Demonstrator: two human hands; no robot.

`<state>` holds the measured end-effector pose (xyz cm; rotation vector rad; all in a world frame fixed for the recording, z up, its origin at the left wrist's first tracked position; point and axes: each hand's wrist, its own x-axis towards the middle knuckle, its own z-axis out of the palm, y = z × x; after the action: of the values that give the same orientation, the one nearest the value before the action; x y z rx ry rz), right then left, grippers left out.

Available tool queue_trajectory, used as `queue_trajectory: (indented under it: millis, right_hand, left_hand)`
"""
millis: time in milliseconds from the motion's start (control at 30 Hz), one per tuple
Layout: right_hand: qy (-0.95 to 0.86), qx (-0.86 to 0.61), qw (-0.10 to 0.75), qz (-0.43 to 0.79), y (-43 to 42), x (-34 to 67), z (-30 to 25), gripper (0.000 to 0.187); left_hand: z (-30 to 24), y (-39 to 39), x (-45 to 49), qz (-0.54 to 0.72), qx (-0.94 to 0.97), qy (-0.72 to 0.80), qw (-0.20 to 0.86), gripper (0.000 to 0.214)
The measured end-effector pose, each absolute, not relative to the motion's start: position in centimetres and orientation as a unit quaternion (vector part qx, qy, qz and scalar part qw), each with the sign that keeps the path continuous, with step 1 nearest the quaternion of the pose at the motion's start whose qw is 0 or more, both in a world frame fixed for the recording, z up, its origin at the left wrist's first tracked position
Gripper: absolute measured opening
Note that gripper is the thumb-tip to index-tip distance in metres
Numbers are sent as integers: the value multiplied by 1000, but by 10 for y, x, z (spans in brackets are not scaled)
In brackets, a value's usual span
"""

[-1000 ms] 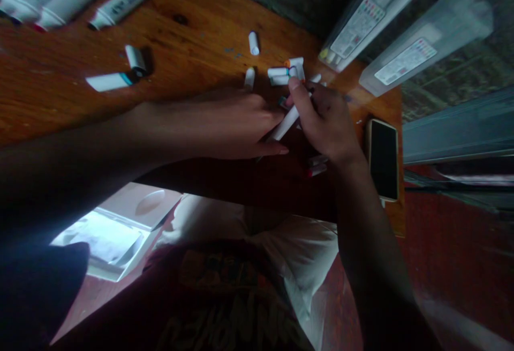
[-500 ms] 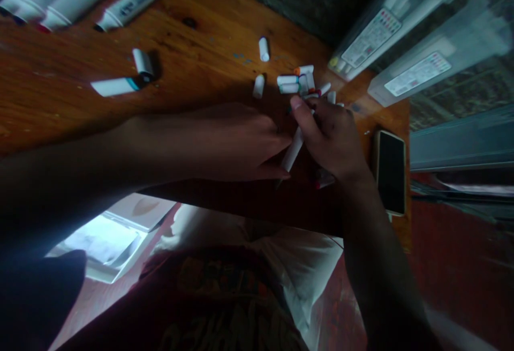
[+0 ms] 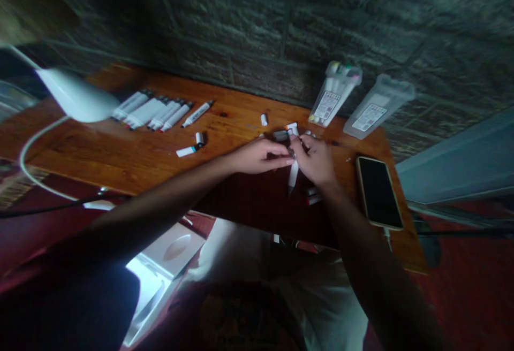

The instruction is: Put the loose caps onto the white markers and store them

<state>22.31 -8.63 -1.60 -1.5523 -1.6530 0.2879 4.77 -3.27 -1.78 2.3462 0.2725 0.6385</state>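
My right hand (image 3: 315,159) is closed round a white marker (image 3: 293,175) that points down toward the table's near edge. My left hand (image 3: 261,155) reaches across from the left, and its fingertips pinch at the top of that same marker. Just beyond both hands lies a small heap of loose marker caps (image 3: 286,131). One more cap (image 3: 264,120) sits a little farther back. Whether a cap is between my left fingers I cannot make out.
A row of white markers (image 3: 155,113) lies at the back left of the wooden table (image 3: 120,153), with an uncapped marker and cap (image 3: 190,149) nearer. Two clear marker cases (image 3: 335,94) lean on the stone wall. A phone (image 3: 378,191) lies right. A white lamp (image 3: 76,97) hangs left.
The camera has pulled back and tilted up, so the wall, lamp and whole table show. Both hands stay together on the marker, which has swung to point nearly straight down.
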Motion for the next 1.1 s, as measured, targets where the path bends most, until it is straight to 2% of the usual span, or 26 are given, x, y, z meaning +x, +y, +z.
queue_trajectory:
  millis: [233,533,1100]
  right_hand:
    - [-595,-636,478,110,-83,225,-16,44]
    - [-582,-624,513,92,-82,218,-13,44]
    - [-557,-612,542,144,-87,219,-10,42]
  left_hand:
    - [-27,-41,53,250,906,165,299,38]
    - [-24,-45,45,241,906,206,281,25]
    - [-25,-45,47,275,880,242,303,21]
